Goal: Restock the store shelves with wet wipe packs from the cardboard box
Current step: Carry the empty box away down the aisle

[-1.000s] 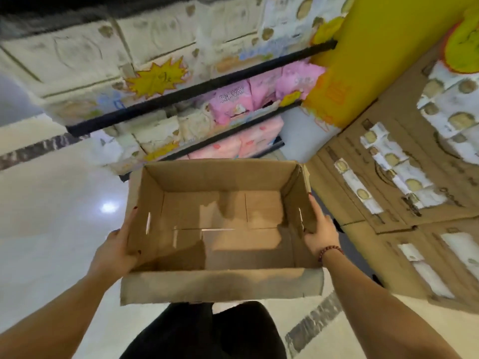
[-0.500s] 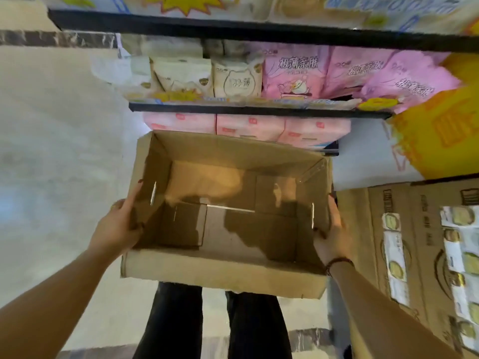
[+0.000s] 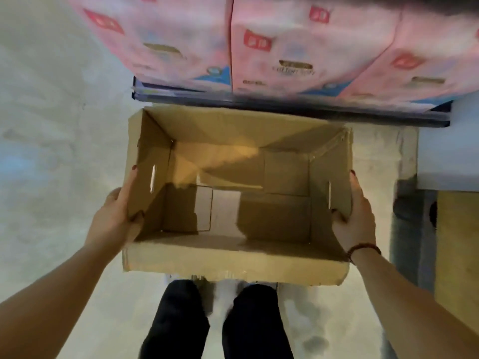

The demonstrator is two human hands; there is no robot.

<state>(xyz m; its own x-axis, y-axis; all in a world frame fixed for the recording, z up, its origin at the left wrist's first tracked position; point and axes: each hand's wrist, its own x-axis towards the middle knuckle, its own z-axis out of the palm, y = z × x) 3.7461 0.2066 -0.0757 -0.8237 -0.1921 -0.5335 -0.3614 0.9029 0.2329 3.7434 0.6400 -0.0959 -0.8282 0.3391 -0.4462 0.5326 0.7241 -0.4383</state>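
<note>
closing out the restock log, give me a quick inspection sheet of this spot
surface: pale floor, some dark smudges
job's things: cardboard box, open top, no packs inside; pink packs side by side on the shelf just beyond it
clutter: brown carton at far right
grippers: left hand and right hand each grip a side wall, thumbs inside
cables: nothing seen
surroundings: dark trouser legs below the box

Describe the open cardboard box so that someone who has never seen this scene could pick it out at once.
Find the dark low shelf lined with pink plastic-wrapped packs. Just in front of it, an open brown cardboard box is held by its side walls between the left hand and right hand. Unlike everything around it, it is open-topped and empty, its bottom flaps parted.
</note>
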